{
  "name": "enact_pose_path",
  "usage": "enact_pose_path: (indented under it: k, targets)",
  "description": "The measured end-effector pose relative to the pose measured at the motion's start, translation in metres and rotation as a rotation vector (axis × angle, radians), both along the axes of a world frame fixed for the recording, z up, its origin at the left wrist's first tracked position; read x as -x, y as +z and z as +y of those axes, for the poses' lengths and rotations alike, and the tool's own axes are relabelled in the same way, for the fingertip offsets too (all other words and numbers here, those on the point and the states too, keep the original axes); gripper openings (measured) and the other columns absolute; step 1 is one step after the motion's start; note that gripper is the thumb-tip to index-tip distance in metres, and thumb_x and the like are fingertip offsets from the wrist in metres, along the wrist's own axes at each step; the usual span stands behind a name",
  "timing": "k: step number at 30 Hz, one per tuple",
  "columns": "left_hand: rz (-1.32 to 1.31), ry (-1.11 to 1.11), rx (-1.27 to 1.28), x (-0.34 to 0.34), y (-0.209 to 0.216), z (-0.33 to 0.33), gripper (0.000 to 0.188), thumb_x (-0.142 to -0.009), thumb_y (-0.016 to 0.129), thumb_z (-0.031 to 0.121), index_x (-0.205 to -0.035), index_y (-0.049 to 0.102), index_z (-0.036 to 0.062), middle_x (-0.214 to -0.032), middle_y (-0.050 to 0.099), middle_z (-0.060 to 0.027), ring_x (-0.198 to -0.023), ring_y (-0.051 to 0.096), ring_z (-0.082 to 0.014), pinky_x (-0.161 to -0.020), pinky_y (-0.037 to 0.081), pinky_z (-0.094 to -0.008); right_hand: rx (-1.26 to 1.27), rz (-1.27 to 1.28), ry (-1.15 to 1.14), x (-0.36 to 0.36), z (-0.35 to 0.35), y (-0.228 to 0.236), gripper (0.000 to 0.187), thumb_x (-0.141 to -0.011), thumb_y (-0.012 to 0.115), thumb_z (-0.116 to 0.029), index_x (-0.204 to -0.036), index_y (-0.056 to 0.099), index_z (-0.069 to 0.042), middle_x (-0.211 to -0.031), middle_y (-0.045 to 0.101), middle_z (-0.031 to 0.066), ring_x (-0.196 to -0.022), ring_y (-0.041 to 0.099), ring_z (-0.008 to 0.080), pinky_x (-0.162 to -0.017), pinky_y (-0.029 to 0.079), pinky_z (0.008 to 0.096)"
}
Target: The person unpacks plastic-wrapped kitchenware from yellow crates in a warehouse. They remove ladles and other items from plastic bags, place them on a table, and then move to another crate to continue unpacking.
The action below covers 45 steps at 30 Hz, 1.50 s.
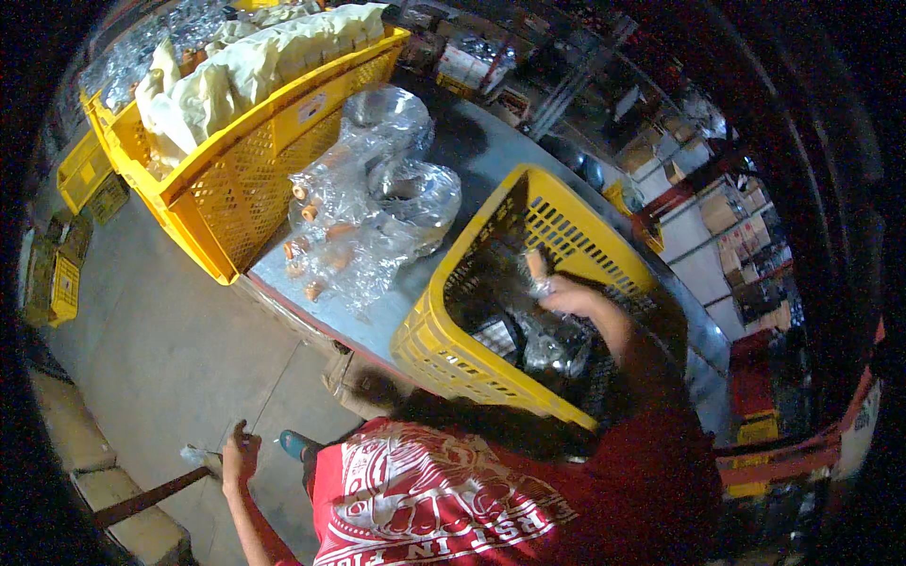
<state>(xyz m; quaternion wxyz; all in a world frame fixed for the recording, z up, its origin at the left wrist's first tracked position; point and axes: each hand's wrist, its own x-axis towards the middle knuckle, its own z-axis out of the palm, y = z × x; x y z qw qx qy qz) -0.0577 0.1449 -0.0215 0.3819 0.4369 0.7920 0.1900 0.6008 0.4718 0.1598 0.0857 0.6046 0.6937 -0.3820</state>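
Right of centre, the right hand (pixel 570 298) pinched an orange-ended, plastic-wrapped piece (pixel 537 265) inside a yellow basket (pixel 451 345); lower left, the left hand's (pixel 241 455) grip was unclear.

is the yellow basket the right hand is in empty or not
Not empty: inside the yellow basket, clear plastic shows below the right hand. How full, I cannot tell.

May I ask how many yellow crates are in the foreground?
2: left crate, beside clear bags; right crate, with the right hand inside. Others may be hidden.
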Motion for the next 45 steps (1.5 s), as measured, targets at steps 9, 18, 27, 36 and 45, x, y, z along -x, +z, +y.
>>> enact_pose_path:
  k: [9,18,27,36,45]
  targets:
    - [-0.582,-0.227,-0.382,-0.055,0.137,0.140,0.040,-0.095,0.060,0.020,-0.126,0.054,-0.0033,-0.093,0.068,-0.0118,-0.086,0.065,-0.0204,-0.081,0.052,-0.0330,-0.641,0.245,-0.023,0.032,-0.137,0.199,0.027,-0.077,0.070,-0.011,-0.102,0.061,-0.007,-0.101,0.066,0.0087,-0.095,0.062,0.0207,-0.085,0.051,0.0363]
    - [-1.556,-1.018,0.001,-0.114,0.237,0.151,0.089,-0.086,0.056,0.064,-0.140,0.038,-0.0039,-0.126,0.058,-0.0181,-0.111,0.059,-0.0267,-0.098,0.045,-0.0407,-1.262,0.245,0.653,0.228,-0.249,0.257,0.033,-0.077,0.073,-0.013,-0.107,0.059,-0.009,-0.114,0.063,0.0148,-0.105,0.062,0.0283,-0.093,0.050,0.0409]
    - [-2.454,-0.265,0.378,-0.058,0.237,0.109,0.046,-0.090,0.063,0.046,-0.113,0.057,0.0062,-0.099,0.063,-0.0023,-0.092,0.061,-0.0208,-0.086,0.051,-0.0409,-1.193,0.318,0.619,0.411,-0.250,0.109,0.025,-0.080,0.069,-0.013,-0.104,0.067,-0.010,-0.127,0.061,0.0156,-0.119,0.058,0.0367,-0.104,0.044,0.0478]
    - [-1.469,-0.213,-0.218,-0.010,0.206,0.116,0.043,-0.085,0.073,0.014,-0.122,0.057,-0.0018,-0.112,0.064,-0.0079,-0.098,0.062,-0.0174,-0.088,0.051,-0.0342,-0.720,0.589,-0.081,0.399,-0.325,0.008,0.055,-0.086,0.068,-0.029,-0.132,0.053,-0.003,-0.131,0.057,0.0160,-0.112,0.060,0.0319,-0.093,0.051,0.0427]
    - [-1.074,-0.936,-0.492,-0.055,0.195,0.101,0.063,-0.078,0.081,0.017,-0.131,0.050,0.0010,-0.121,0.062,-0.0090,-0.112,0.056,-0.0181,-0.100,0.043,-0.0348,-0.732,1.751,-1.301,0.451,-0.249,0.038,0.065,-0.095,0.042,-0.052,-0.142,0.039,-0.007,-0.138,0.047,0.0151,-0.127,0.045,0.0314,-0.106,0.037,0.0472]
